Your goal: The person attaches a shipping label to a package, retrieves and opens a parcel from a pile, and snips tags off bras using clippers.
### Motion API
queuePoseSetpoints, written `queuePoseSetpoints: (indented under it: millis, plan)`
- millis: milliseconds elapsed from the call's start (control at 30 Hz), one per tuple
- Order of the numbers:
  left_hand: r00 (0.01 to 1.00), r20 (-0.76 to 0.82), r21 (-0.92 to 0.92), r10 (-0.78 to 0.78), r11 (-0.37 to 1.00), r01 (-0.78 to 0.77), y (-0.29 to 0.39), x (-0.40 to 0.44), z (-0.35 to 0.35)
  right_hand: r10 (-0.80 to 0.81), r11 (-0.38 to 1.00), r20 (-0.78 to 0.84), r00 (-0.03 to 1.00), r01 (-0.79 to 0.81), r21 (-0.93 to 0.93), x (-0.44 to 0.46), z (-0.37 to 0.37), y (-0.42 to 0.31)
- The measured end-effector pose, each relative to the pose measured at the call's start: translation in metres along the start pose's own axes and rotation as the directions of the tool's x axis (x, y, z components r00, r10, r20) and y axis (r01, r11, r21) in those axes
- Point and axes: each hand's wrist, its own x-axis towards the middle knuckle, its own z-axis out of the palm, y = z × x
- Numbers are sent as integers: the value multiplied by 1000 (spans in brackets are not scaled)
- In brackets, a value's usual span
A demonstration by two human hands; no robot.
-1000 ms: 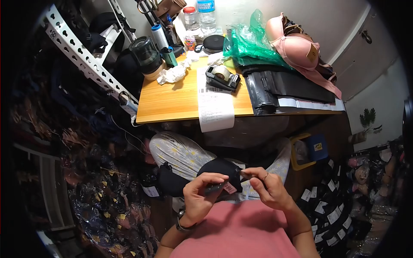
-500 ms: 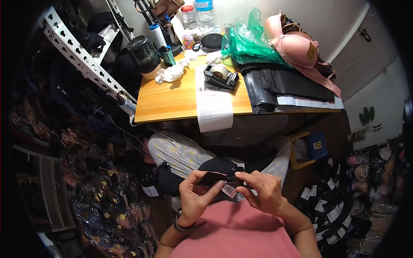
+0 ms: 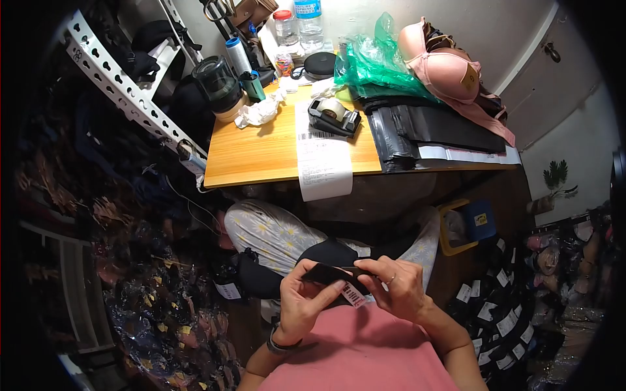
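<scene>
In front of my pink shirt, both hands hold the band of a black bra (image 3: 326, 274). My left hand (image 3: 301, 307) is closed on one stretch of the band, thumb on top near a white printed care label (image 3: 354, 294) that hangs down. My right hand (image 3: 399, 287), with a ring on it, pinches the other end between thumb and fingers. Dark cups (image 3: 259, 274) rest on my lap, and a white tag (image 3: 228, 290) hangs beside them. How the band's ends meet is hidden by my fingers.
Ahead stands a wooden table (image 3: 241, 156) with a tape dispenser (image 3: 334, 117), a long printed paper (image 3: 325, 173), black plastic bags (image 3: 443, 127), a green bag (image 3: 378, 68) and a pink bra (image 3: 447, 68). Wrapped garments (image 3: 169, 313) are piled left; a yellow-rimmed bin (image 3: 447, 244) stands right.
The black band has turned and now stretches straighter between my hands. My left hand has shifted slightly right, and the care label hangs a little lower.
</scene>
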Motion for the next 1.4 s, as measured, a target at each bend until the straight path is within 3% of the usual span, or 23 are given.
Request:
queuePoseSetpoints:
  millis: [167,200,233,300,533,867,967,1000,1033,1067,1100,1233,1300,1400]
  plan:
    - [1000,-10,112,8,994,-7,2,1,-1,172,970,30,985,-175,169,-1,-6,-2]
    - [992,11,172,129,977,-129,-1,1,-2,244,932,168,955,-279,232,-3,-12,-3]
    - [968,37,228,247,941,-249,-4,1,-3,246,931,169,955,-281,232,-4,-12,-3]
    - [954,72,303,292,905,-300,-2,2,-7,217,899,163,962,-262,350,-6,-11,-3]
    - [910,189,426,370,804,-415,2,6,-10,230,893,340,912,-337,299,4,-25,-4]
    - [851,267,546,453,657,-521,1,9,-11,201,922,384,901,-306,238,8,-25,-1]
    - [858,268,519,438,685,-512,-1,9,-10,217,909,356,909,-321,266,5,-19,3]
    - [857,268,519,440,684,-513,-4,9,-11,264,819,290,920,-373,436,5,-14,3]
    - [909,210,476,359,775,-416,-8,8,-12,320,701,232,918,-395,594,5,-12,3]
    - [950,157,424,269,850,-311,-12,8,-14,284,754,261,923,-383,533,10,-15,3]
    - [949,157,425,272,849,-314,-14,8,-14,281,755,260,924,-380,534,9,-13,4]
    - [984,109,322,139,932,-167,-16,10,-13,325,650,305,895,-446,615,1,6,7]
    - [985,165,297,46,950,-94,-19,11,-19,420,457,369,829,-544,703,3,7,5]
    - [983,181,303,17,950,-72,-17,9,-19,450,386,365,815,-546,743,-4,12,8]
